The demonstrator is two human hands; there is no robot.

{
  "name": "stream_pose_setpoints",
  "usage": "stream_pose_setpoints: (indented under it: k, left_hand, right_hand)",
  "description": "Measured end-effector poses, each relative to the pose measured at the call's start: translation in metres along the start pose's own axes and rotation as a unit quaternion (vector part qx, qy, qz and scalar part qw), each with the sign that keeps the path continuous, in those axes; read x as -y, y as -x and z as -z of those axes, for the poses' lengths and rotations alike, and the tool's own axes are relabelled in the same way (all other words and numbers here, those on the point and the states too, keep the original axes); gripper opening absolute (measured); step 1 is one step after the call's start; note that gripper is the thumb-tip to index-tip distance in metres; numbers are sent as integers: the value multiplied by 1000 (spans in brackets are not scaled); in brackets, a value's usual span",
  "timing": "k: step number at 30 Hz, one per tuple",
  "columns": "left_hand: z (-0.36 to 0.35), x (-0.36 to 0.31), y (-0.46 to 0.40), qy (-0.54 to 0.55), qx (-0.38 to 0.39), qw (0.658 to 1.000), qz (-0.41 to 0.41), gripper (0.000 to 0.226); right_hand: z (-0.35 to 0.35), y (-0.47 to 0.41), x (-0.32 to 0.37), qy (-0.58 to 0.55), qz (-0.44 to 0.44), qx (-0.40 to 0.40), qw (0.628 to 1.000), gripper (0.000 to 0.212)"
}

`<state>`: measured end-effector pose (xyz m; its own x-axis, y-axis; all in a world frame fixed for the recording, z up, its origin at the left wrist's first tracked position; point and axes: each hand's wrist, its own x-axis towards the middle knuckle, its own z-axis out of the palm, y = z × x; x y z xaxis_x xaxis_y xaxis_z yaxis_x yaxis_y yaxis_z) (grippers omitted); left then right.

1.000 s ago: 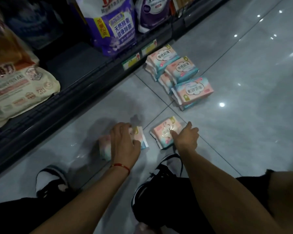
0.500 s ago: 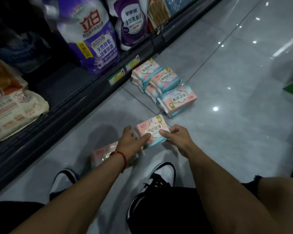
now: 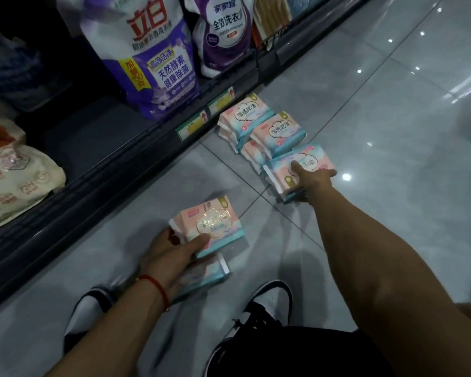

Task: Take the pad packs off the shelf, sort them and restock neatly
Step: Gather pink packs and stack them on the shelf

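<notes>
Pink and teal pad packs lie on the grey tiled floor beside the bottom shelf. My left hand [image 3: 172, 254] grips a pad pack [image 3: 210, 227] stacked on another pack [image 3: 207, 273], thumb on its top face. My right hand [image 3: 310, 180] reaches forward and grips the nearest pack [image 3: 307, 161] of the far pile, thumb on top and fingers under its near edge. Behind it sit more packs [image 3: 278, 131], the farthest pack [image 3: 245, 112] close to the shelf edge.
The dark bottom shelf [image 3: 98, 148] runs along the left, with price tags [image 3: 201, 118] on its front rail. A purple detergent bag [image 3: 152, 58] and a second bag [image 3: 226, 31] stand on it; beige bags [image 3: 14, 180] lie at left. My shoes [image 3: 256, 314] are below.
My left hand brought one pack onto the other and now holds the stack alone. My right hand left that pack and reached forward to the nearest pack of the far pile.
</notes>
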<state>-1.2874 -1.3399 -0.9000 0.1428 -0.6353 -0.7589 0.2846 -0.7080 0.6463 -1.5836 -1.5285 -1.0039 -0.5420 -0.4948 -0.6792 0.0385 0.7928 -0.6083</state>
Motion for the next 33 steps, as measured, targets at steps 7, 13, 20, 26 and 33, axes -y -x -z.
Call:
stream_pose_setpoints:
  k: [7,13,20,26,33]
  left_hand:
    - [25,-1,5,51,-40,998,-7,32]
    - [29,-14,17,48,-55,996,-45,22]
    - [9,-5,20,55,-13,998,-13,32]
    - [12,-4,5,72,12,997,9,36]
    - [11,-25,-14,78,4,997,-3,38]
  right_hand:
    - [-10,24,-51,-135,10,-28,990,59]
    - [41,78,-84,-40,22,260,964,52]
    - [19,92,-84,310,161,311,884,39]
    - [-5,74,-6,198,327,-26,924,36]
    - [-58,50,72,-36,61,75,995,53]
